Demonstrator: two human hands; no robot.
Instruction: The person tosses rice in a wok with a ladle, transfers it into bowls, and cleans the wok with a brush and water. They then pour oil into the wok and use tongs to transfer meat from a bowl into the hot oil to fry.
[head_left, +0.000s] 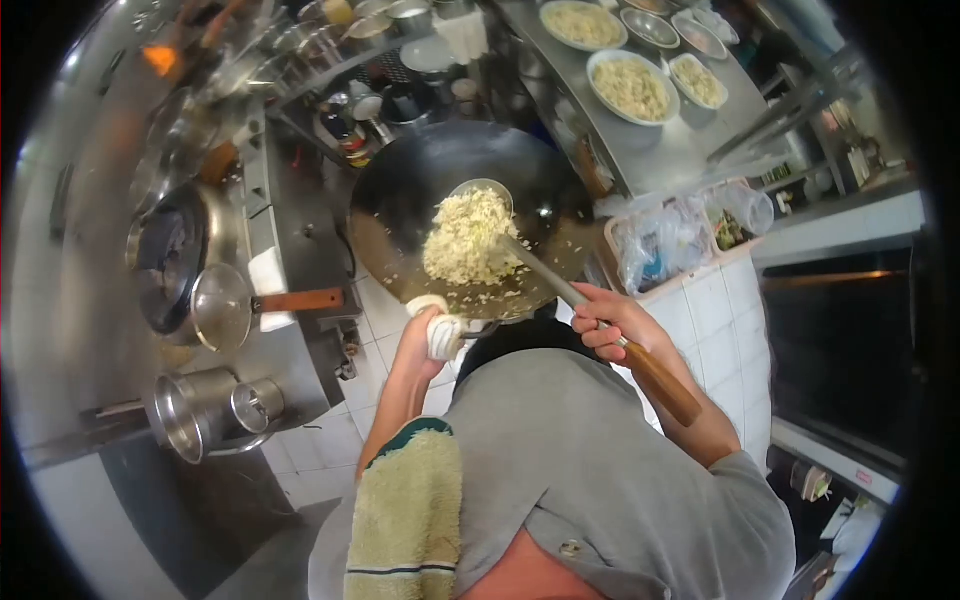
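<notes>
A large dark wok (410,190) is held out in front of my body, with a heap of fried rice (470,238) at its middle and loose grains around it. My left hand (420,345) is closed on a folded white cloth (444,336) at the wok's near left rim, beside its handle. In my right hand (615,325) is the ladle (555,280), gripped where its metal shaft meets the wooden handle. The ladle's bowl lies in the wok, partly under the rice.
Left are a stove with another wok (170,255), a wooden-handled strainer (222,308) and metal pots (195,410). At the upper right, a steel counter (650,155) bears plates of rice (630,88). Below it stands a bin with plastic bags (660,250).
</notes>
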